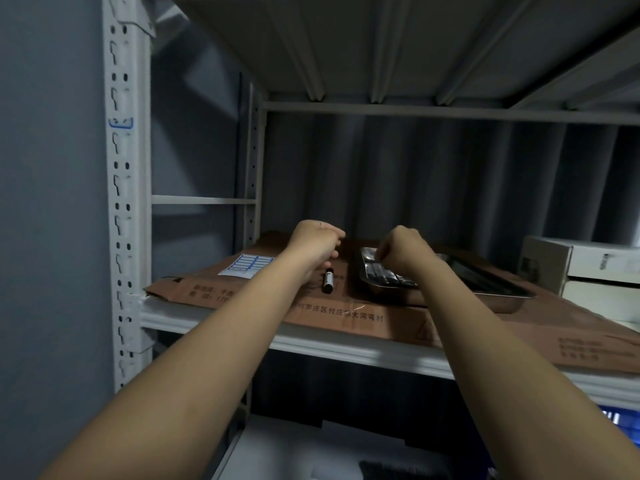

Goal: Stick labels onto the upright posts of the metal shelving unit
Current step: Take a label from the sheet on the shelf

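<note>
- shelving post (126, 188) stands upright left of both hands, its long axis vertical and punched with slots; rigid steel by the look, so it should take a firm press. a blue-edged label (121, 123) is already stuck on it, well above the fingers.
- cardboard (277, 299) lies flat on the shelf (214, 325) under both hands, stiff enough to peel against, i judge.
- keyboard (384, 275) sits in a metal tray just below the right hand.
- left hand (317, 245) hovers with fingers curled; whether they pinch anything i cannot tell.
- right hand (403, 249) is likewise curled, knuckles up, and its hold is hidden.
- label sheet (246, 265) lies flat on the cardboard, left of the left fingers and apart from them, long axis running away toward the back wall. light, thin and floppy, i'd guess; best lifted by a corner, each label peeled at its edge.
- marker (328, 280) lies just below the left fingers, long axis pointing front to back, capped; not touched.
</note>
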The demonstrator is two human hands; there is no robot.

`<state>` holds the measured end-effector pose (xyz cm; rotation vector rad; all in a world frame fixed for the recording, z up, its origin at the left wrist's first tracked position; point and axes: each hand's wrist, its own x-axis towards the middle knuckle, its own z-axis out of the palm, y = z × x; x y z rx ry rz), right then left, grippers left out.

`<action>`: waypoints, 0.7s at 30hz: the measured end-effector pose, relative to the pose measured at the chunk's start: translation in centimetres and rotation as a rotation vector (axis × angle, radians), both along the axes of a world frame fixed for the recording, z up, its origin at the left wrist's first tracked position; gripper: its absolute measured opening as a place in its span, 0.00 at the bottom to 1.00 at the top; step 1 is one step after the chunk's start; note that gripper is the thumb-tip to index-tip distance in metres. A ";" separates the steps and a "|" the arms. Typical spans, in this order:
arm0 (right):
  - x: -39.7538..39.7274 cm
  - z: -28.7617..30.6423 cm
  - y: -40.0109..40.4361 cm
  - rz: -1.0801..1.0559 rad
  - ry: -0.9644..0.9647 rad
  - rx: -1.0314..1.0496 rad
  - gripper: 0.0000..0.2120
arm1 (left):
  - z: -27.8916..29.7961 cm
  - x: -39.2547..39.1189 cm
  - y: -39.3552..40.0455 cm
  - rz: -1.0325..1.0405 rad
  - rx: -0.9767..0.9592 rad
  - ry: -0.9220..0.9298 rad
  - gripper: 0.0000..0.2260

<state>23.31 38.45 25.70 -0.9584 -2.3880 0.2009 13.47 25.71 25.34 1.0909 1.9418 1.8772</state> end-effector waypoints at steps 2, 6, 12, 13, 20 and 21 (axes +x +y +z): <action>0.1 0.1 -0.6 0.004 0.002 0.010 0.07 | 0.0 -0.1 -0.3 0.004 -0.002 0.006 0.10; -0.6 0.3 -2.8 0.136 0.157 0.092 0.08 | -0.1 -0.2 -1.2 0.014 0.033 0.017 0.09; -5.1 1.2 -8.5 0.398 0.399 0.084 0.05 | 0.9 -3.3 -5.5 0.238 0.192 0.091 0.08; -6.1 1.5 -9.7 0.447 0.420 0.081 0.04 | 1.0 -4.3 -6.5 0.298 0.206 0.134 0.08; -15.9 2.5 -17.1 0.664 0.487 0.160 0.05 | 1.6 -12.4 -15.9 0.646 0.226 0.465 0.11; -17.2 2.7 -17.9 0.666 0.470 0.185 0.08 | 1.7 -13.5 -17.1 0.664 0.216 0.493 0.11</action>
